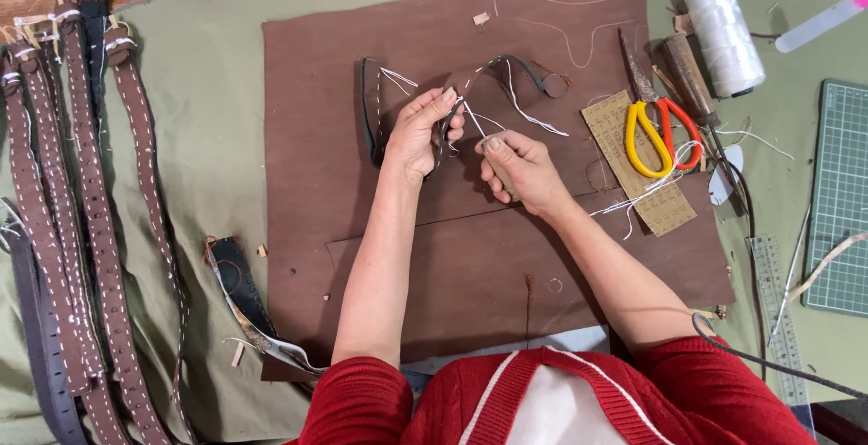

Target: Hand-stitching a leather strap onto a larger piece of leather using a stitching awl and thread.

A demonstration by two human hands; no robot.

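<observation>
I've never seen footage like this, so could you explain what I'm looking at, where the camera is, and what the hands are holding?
There is no machine here: a person in a red sweater works with bare hands. The single camera sits on their head, looking down. The left hand grips a dark brown leather strap stitched with white thread; the right hand pinches a thin tool against it, too small to identify. Beneath lies a brown leather sheet. Finished stitched brown straps lie to the left; yellow-and-orange-handled scissors and a white thread spool to the right.

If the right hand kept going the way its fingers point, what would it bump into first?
Probably the brown leather strap held by the left hand. The right hand points up-left at it, pinching white thread. Depth is hard to judge.
</observation>
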